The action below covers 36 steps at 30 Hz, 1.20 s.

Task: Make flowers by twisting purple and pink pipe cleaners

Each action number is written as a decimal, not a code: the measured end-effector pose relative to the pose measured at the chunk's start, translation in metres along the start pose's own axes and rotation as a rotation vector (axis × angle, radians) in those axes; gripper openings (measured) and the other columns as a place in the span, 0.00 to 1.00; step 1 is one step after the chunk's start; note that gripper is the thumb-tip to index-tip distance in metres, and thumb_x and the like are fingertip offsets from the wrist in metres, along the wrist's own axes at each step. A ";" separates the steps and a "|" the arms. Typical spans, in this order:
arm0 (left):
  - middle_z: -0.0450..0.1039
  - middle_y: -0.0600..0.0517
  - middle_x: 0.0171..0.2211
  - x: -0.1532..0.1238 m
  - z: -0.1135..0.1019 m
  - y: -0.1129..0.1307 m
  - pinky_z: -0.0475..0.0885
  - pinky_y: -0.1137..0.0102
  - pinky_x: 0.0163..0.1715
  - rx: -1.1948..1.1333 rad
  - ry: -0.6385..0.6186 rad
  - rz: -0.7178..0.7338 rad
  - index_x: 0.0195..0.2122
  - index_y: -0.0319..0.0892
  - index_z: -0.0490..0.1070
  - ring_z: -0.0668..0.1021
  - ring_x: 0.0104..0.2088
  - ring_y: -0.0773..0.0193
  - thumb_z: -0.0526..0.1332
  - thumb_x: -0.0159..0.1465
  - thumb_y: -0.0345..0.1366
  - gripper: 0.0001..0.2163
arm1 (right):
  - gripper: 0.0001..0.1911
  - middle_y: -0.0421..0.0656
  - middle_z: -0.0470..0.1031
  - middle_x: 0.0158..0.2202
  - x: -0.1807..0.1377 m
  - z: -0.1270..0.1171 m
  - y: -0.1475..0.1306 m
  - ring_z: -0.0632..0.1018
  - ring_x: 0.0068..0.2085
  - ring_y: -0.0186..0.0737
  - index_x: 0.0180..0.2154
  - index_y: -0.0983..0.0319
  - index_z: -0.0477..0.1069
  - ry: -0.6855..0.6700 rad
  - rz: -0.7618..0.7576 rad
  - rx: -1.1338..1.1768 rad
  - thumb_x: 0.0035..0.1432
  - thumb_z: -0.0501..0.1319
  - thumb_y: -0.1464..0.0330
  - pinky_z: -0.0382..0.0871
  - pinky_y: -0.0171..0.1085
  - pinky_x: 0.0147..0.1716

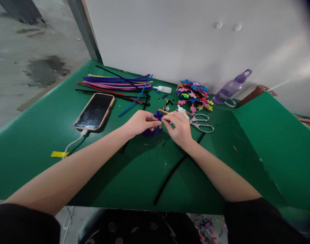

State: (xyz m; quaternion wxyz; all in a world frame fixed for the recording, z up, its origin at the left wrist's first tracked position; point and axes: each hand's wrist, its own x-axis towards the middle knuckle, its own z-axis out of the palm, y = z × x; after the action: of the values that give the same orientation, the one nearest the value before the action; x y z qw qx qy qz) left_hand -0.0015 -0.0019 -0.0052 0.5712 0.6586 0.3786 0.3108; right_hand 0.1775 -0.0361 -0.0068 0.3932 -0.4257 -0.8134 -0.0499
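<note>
We pinch the purple pipe-cleaner flower (158, 116) between our left hand (139, 122) and right hand (180, 129), both closed on it just above the green surface (134, 176), scissors (202, 123) just beside the right hand.

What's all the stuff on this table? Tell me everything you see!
Table: one, green, under everything.
Phone: one, black screen, left.
Pipe cleaners: many, mixed colours, back left.
Glue bottle: one, white, back middle.
Flower pile: one, mixed colours, back right.
Water bottle: one, purple, lying by the wall.
Scissors: one pair, silvery, before the flower pile.
Black pipe cleaner: one, black, near middle.
Purple flower: one, purple, held mid-table.
Left hand: one, pinching the purple flower.
Right hand: one, pinching the purple flower.
</note>
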 end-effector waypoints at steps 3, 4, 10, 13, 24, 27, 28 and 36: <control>0.71 0.53 0.18 -0.001 0.002 0.003 0.64 0.73 0.25 -0.033 0.044 0.013 0.27 0.39 0.74 0.71 0.21 0.70 0.64 0.54 0.39 0.08 | 0.05 0.42 0.73 0.32 0.002 -0.001 0.000 0.73 0.37 0.38 0.34 0.59 0.70 0.028 0.037 0.038 0.59 0.56 0.69 0.66 0.39 0.37; 0.71 0.53 0.19 -0.001 0.002 0.004 0.65 0.73 0.26 -0.067 0.063 0.016 0.27 0.39 0.74 0.72 0.22 0.70 0.63 0.55 0.40 0.09 | 0.05 0.42 0.73 0.32 0.002 -0.001 0.000 0.73 0.36 0.38 0.34 0.59 0.70 0.041 0.049 0.049 0.59 0.56 0.69 0.66 0.39 0.37; 0.70 0.54 0.22 -0.001 0.004 0.005 0.69 0.72 0.29 -0.279 0.153 -0.007 0.29 0.38 0.73 0.73 0.23 0.70 0.61 0.56 0.44 0.12 | 0.04 0.41 0.73 0.33 0.002 -0.001 0.000 0.73 0.37 0.38 0.35 0.58 0.70 0.060 0.047 0.052 0.59 0.56 0.69 0.66 0.40 0.37; 0.71 0.53 0.21 -0.001 0.003 0.004 0.68 0.73 0.28 -0.183 0.133 -0.008 0.27 0.38 0.73 0.73 0.23 0.70 0.62 0.55 0.44 0.12 | 0.04 0.41 0.73 0.33 0.001 -0.001 0.000 0.73 0.38 0.38 0.35 0.58 0.70 0.054 0.039 0.042 0.59 0.56 0.69 0.66 0.39 0.37; 0.74 0.52 0.19 -0.001 -0.001 0.003 0.66 0.73 0.26 0.026 0.078 0.017 0.25 0.39 0.75 0.73 0.22 0.69 0.64 0.53 0.41 0.10 | 0.04 0.41 0.74 0.33 -0.001 0.000 0.000 0.73 0.38 0.38 0.34 0.59 0.70 0.019 0.022 0.025 0.59 0.56 0.69 0.65 0.39 0.39; 0.74 0.51 0.19 0.000 -0.001 0.003 0.66 0.73 0.24 0.072 0.052 0.001 0.25 0.39 0.75 0.74 0.22 0.68 0.64 0.53 0.42 0.10 | 0.05 0.41 0.74 0.33 -0.001 0.001 0.001 0.74 0.38 0.38 0.34 0.58 0.71 0.004 0.040 0.034 0.59 0.56 0.68 0.66 0.40 0.38; 0.74 0.51 0.19 0.000 -0.002 0.003 0.66 0.73 0.24 0.081 0.047 0.003 0.25 0.39 0.75 0.74 0.22 0.68 0.64 0.54 0.42 0.10 | 0.05 0.41 0.74 0.33 -0.001 0.002 0.001 0.74 0.38 0.38 0.34 0.58 0.71 0.001 0.047 0.036 0.59 0.56 0.68 0.66 0.40 0.38; 0.73 0.51 0.21 0.001 -0.001 0.002 0.66 0.73 0.27 -0.021 0.100 0.025 0.24 0.38 0.73 0.73 0.23 0.69 0.63 0.54 0.40 0.10 | 0.04 0.41 0.76 0.34 0.000 0.001 0.004 0.75 0.37 0.39 0.35 0.58 0.71 0.068 0.076 0.027 0.58 0.58 0.67 0.66 0.41 0.40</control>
State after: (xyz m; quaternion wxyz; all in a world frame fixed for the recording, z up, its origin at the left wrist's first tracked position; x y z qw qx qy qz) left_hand -0.0018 -0.0009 -0.0028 0.5544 0.6408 0.3953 0.3546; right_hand 0.1799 -0.0328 -0.0090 0.4282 -0.4488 -0.7834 -0.0384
